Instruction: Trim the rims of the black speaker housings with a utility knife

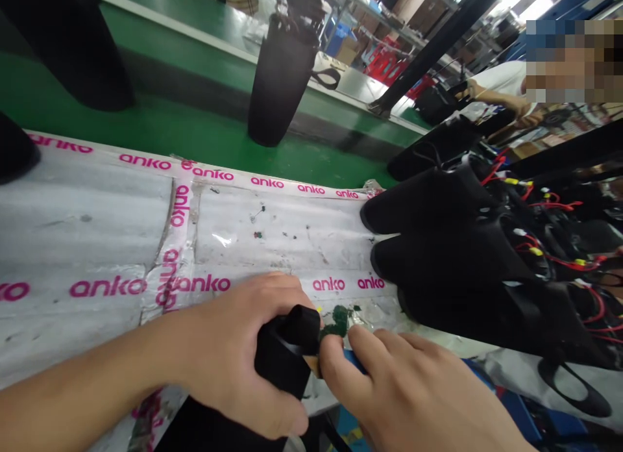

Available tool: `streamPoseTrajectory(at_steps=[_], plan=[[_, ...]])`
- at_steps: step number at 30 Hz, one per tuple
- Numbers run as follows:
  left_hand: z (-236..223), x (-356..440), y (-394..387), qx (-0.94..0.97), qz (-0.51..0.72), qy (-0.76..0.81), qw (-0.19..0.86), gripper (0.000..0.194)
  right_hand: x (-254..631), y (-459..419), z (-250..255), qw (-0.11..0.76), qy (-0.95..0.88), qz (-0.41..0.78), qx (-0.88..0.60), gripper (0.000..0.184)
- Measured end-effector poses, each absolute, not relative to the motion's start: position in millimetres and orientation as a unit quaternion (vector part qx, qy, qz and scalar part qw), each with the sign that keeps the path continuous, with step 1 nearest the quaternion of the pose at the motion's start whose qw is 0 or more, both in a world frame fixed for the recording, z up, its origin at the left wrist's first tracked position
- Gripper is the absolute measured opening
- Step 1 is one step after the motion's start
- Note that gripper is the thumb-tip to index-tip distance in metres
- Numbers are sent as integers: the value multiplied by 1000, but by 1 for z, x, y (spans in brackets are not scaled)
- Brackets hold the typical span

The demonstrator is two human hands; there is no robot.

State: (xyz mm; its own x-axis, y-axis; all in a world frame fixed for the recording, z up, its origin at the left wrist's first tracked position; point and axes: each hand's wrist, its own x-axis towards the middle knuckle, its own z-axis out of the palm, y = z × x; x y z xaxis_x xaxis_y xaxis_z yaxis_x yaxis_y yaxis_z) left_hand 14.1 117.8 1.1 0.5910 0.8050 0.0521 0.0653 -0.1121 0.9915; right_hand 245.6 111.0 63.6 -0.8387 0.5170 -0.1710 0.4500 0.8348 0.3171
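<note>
My left hand (228,351) is closed around the end of a black fabric-covered case (280,361), just below the lower strip of printed tape. A short black strap loop (302,327) stands up from this case, beside my left fingers. Close against it, my right hand (394,380) is closed in a pinch, thumb and index finger together. A small tan edge (314,366) shows between the case and my right fingertips; what they grip is mostly hidden. Green scraps (337,322) lie just beyond the fingertips.
Several similar black cases (428,199), with red wires at their ends, lie at the right. Another black case (282,82) stands on the green surface (195,124). White padding (233,231) with pink-printed tape covers the bench. A co-worker's arm (501,98) shows at the upper right.
</note>
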Motion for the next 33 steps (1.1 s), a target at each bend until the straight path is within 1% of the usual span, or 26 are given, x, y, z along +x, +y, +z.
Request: streamPoseTrajectory(at_steps=[3, 5, 7, 12, 15, 18, 20, 23, 26, 33], plan=[[5, 18, 118, 673, 313, 330, 584, 40, 243, 122, 66, 160, 951, 120, 237, 20], [6, 19, 119, 668, 303, 324, 597, 34, 242, 126, 68, 178, 953, 101, 225, 20], [6, 17, 121, 666, 291, 320, 608, 30, 242, 129, 71, 183, 957, 79, 212, 21], [1, 9, 125, 654, 266, 304, 640, 33, 247, 131, 81, 147, 968, 51, 197, 29], [-4, 3, 126, 631, 273, 272, 673, 37, 254, 127, 87, 100, 971, 71, 205, 34], [-9, 0, 126, 623, 275, 266, 682, 45, 261, 120, 85, 42, 965, 100, 240, 39], [-12, 0, 127, 627, 274, 260, 681, 45, 262, 115, 77, 34, 963, 93, 252, 41], [-14, 2, 128, 624, 275, 244, 689, 42, 258, 110, 64, 33, 964, 81, 252, 42], [-16, 2, 128, 622, 266, 250, 693, 43, 254, 110, 55, 17, 962, 86, 258, 38], [-19, 1, 127, 604, 267, 261, 704, 45, 254, 114, 50, 5, 965, 71, 252, 31]])
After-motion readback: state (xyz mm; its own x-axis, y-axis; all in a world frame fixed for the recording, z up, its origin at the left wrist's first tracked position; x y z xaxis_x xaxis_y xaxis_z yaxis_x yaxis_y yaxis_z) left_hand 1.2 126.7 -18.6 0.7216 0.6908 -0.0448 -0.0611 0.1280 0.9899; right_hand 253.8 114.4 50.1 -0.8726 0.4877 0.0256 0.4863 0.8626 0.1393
